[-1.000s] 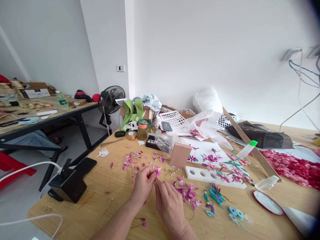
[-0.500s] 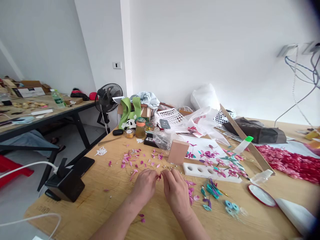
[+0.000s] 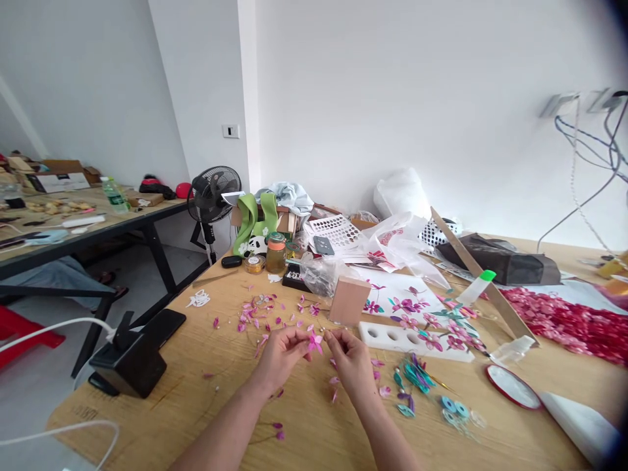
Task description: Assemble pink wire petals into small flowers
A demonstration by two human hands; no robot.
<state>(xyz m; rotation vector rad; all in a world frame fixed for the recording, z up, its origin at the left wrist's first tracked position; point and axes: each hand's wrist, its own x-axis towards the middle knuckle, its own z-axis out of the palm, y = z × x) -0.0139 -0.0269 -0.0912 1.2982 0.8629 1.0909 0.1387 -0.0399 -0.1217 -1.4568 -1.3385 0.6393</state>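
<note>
My left hand (image 3: 279, 356) and my right hand (image 3: 352, 362) meet above the wooden table (image 3: 206, 405), fingertips pinched together. Between them sits a small pink paper flower (image 3: 314, 341), held by the left fingers; the right fingertips pinch something thin beside it that I cannot make out. Loose pink petals (image 3: 260, 313) lie scattered just beyond the hands. More pink pieces (image 3: 377, 376) rest to the right of my right hand.
A wooden block (image 3: 349, 299) and a white foam strip with holes (image 3: 407, 340) stand behind the hands. Teal and purple paper coils (image 3: 417, 379) lie to the right, a black device with a white cable (image 3: 130, 363) to the left. Clutter fills the far edge.
The hands lifted slightly off the table and parted a little; the pink flower now shows between the fingertips, where half a second ago it was mostly hidden.
</note>
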